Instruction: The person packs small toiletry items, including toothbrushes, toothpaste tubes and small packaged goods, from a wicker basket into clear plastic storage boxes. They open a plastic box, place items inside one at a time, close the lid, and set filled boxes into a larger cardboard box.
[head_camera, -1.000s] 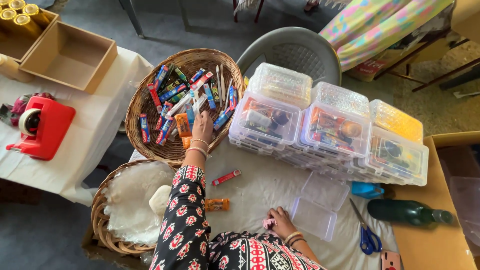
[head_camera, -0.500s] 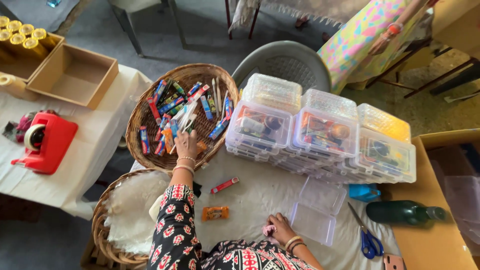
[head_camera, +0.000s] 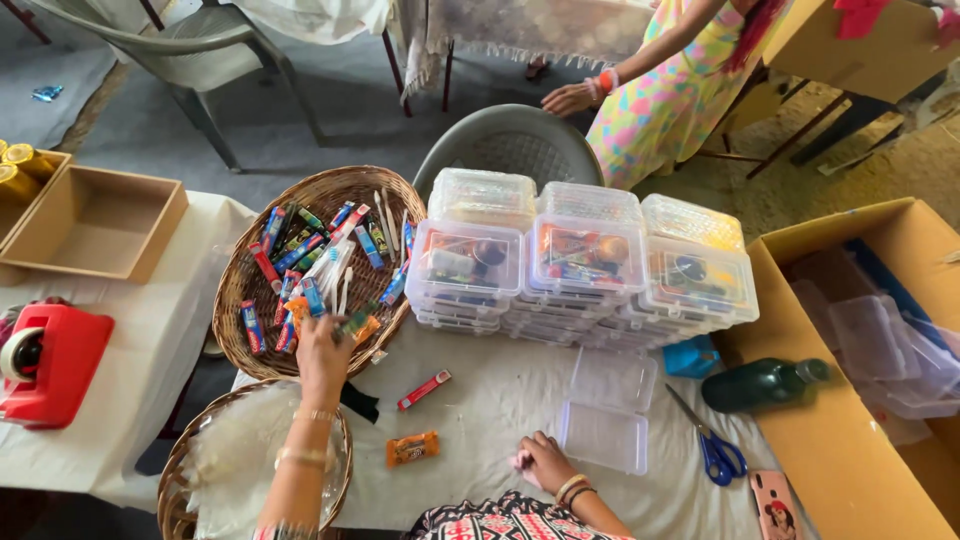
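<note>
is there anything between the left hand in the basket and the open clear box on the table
Only small items: a red tube and an orange packet lie flat on the cloth between the left hand and the open clear box. Nothing tall blocks it.

The left hand reaches into the wicker basket; the right hand rests beside the open plastic box.
</note>
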